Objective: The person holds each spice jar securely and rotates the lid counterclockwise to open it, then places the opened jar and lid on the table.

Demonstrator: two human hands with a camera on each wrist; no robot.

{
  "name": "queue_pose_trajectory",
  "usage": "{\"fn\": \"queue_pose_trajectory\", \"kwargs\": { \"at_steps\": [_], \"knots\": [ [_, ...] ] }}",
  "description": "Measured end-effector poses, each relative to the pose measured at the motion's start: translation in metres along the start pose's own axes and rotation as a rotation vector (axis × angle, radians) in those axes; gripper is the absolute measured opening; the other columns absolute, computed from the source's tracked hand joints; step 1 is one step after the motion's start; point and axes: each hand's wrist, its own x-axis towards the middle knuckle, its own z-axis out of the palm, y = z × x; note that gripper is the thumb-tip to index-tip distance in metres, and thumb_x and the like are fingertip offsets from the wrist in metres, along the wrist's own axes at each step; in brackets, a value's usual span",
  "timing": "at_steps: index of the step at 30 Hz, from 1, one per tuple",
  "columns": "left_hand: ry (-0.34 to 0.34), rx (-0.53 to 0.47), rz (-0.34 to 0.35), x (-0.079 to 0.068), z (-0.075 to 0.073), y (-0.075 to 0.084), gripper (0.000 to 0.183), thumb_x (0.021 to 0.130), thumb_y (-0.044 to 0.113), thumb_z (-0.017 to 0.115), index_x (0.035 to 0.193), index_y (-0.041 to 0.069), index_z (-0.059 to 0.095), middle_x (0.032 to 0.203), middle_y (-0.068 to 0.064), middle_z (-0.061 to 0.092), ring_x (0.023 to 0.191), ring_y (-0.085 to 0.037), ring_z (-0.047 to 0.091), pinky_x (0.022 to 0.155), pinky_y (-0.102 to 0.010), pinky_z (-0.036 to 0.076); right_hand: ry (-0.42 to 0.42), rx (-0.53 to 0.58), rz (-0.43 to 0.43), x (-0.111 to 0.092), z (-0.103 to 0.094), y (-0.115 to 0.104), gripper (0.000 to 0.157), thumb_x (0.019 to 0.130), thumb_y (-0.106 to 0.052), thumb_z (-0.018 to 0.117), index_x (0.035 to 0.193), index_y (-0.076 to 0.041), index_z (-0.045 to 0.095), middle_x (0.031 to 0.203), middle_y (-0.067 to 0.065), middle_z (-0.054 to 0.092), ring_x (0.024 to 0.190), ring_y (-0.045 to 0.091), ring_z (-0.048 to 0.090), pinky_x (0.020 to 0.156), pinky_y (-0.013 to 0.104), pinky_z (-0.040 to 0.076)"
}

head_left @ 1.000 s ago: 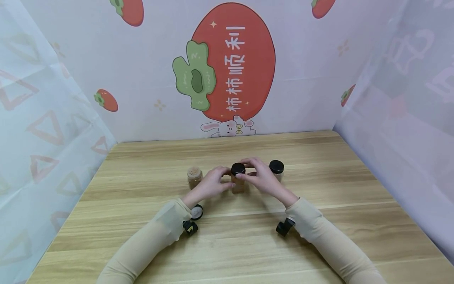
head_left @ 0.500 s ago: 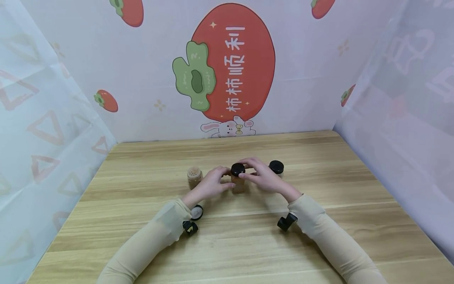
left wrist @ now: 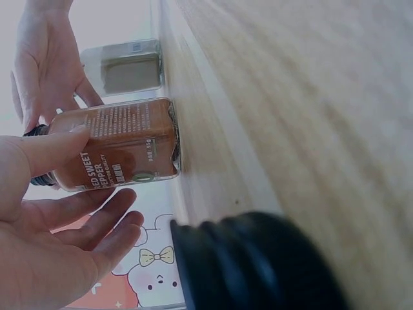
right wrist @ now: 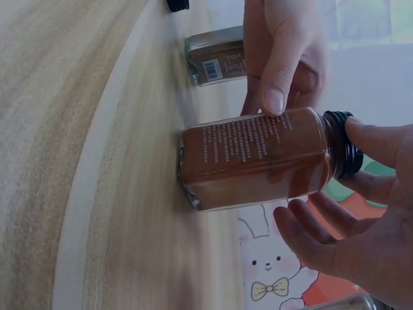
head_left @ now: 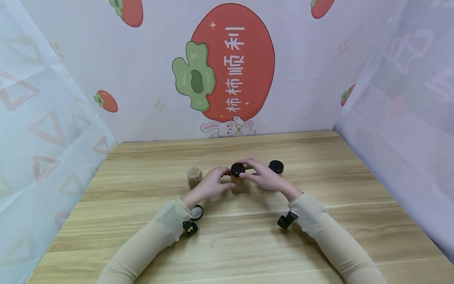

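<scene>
A square glass spice jar of red sweet pepper powder (left wrist: pixel 122 145) stands upright mid-table. My left hand (head_left: pixel 211 182) holds its body from the left, thumb on the near face in the left wrist view. Over the jar's top sits a black screw lid (right wrist: pixel 349 143), pinched by my right hand (head_left: pixel 264 176) with the thumb on the near side and a finger behind. To the left is a lidless spice jar (head_left: pixel 194 178) with a perforated shaker top, partly behind my left hand. A loose black lid (head_left: pixel 196 212) lies by the left wrist, its pale inside showing.
Just right of my right hand stands another black-capped spice jar (head_left: pixel 276 167), partly hidden by that hand. The wooden table (head_left: pixel 227 252) ends at a printed backdrop (head_left: pixel 142 71), with fabric walls on both sides. A black wrist camera (head_left: pixel 285 221) hangs below the right sleeve.
My right hand has turned slightly about the lid, its thumb shifting right and its wrist moving a little outward. The left hand and the jar hold still.
</scene>
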Motion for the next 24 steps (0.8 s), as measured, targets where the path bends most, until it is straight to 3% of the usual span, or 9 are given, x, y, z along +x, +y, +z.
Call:
{"fn": "queue_pose_trajectory", "kwargs": {
  "at_steps": [8,20,24],
  "knots": [
    [0.006,0.01,0.002,0.001,0.002,-0.003,0.041,0.084,0.021,0.072,0.12,0.005,0.061,0.117,-0.01,0.061,0.113,-0.027,0.056,0.098,-0.044,0.045,0.036,0.024,0.048,-0.003,0.002,-0.001,0.049,0.093,-0.03,0.061,0.137,-0.015,0.045,0.14,0.006,0.045,0.123,0.027,0.052,0.093,0.043,0.051],
    [0.006,0.018,-0.005,0.002,0.002,-0.003,0.042,0.084,0.023,0.072,0.121,0.005,0.061,0.119,-0.011,0.06,0.115,-0.027,0.055,0.099,-0.044,0.045,0.172,0.055,0.058,-0.004,0.01,0.001,0.049,0.09,-0.025,0.066,0.132,-0.009,0.048,0.134,0.014,0.051,0.117,0.032,0.057,0.092,0.048,0.051],
    [0.008,0.019,-0.006,0.002,0.002,-0.002,0.041,0.084,0.022,0.072,0.12,0.005,0.061,0.118,-0.01,0.061,0.114,-0.027,0.056,0.098,-0.043,0.045,0.175,0.066,0.076,-0.003,0.013,-0.003,0.048,0.089,-0.023,0.067,0.13,-0.006,0.049,0.133,0.016,0.051,0.118,0.034,0.056,0.091,0.049,0.051]
  ]
}}
